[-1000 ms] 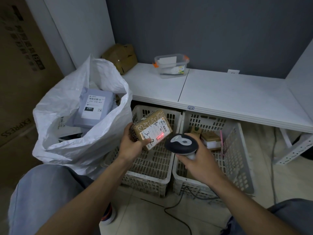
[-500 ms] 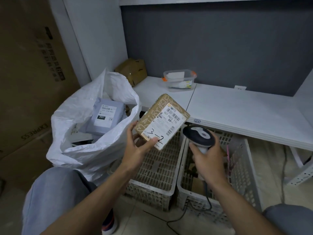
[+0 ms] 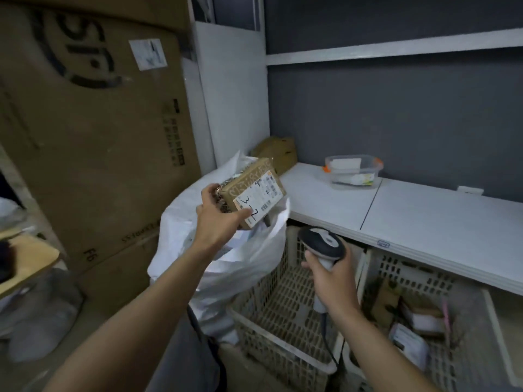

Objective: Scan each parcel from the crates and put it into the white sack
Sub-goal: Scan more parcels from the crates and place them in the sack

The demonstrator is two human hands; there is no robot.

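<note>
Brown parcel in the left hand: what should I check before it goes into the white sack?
1. Grip of the left hand on the brown parcel: ok.
2. The parcel is above the mouth of the white sack: ok.
3. Sack mouth open: ok.
4. Label scanned: cannot tell; no scanner light shows on it.
5. The right hand holds the scanner clear of the sack: ok.
6. Further parcels wait in the right crate: ok.
</note>
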